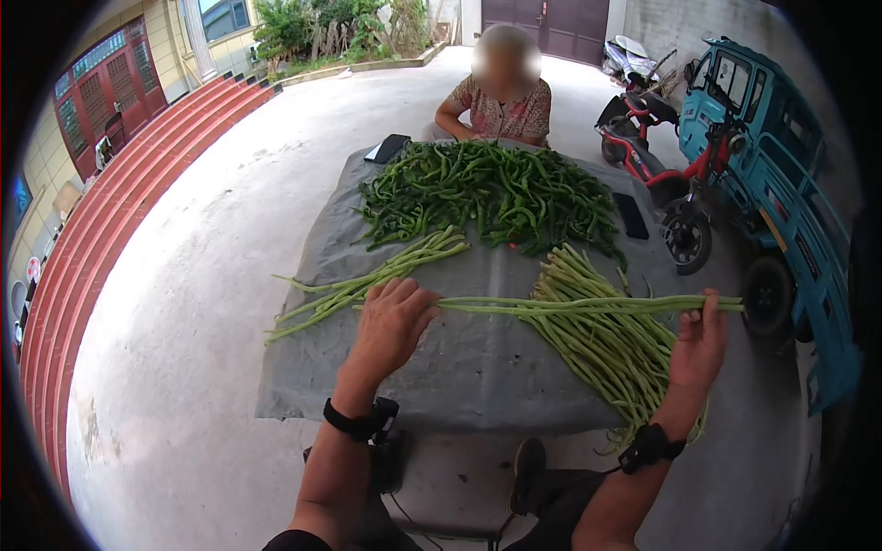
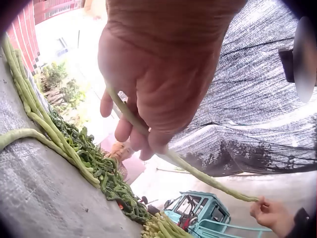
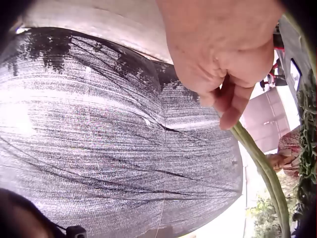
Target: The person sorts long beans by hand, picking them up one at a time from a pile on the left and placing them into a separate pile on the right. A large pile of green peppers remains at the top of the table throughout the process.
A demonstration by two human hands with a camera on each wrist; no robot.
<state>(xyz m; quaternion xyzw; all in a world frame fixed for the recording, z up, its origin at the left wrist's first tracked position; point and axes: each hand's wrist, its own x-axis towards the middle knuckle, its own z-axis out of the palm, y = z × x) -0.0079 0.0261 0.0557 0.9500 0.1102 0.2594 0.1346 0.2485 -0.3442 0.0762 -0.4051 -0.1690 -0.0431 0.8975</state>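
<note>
A few long green beans (image 1: 496, 304) stretch sideways between the two hands above the table. The left hand (image 1: 397, 321) grips them toward their left end, and in the left wrist view the bean (image 2: 198, 173) runs under its curled fingers. Near the right end, the right hand (image 1: 700, 344) pinches them between thumb and fingers; in the right wrist view the beans (image 3: 262, 163) extend from its fingertips. Below them to the right lies a thick bundle of long beans (image 1: 597, 354). A smaller, looser bunch of long beans (image 1: 367, 286) lies beyond the left hand.
Green peppers (image 1: 496, 188) are heaped along the far side of the grey-covered table (image 1: 441, 386). A phone (image 1: 629, 216) lies at the right edge, a dark item (image 1: 393, 147) at the far left corner. Another person (image 1: 503, 101) sits opposite. A blue three-wheeler (image 1: 781, 174) stands at right.
</note>
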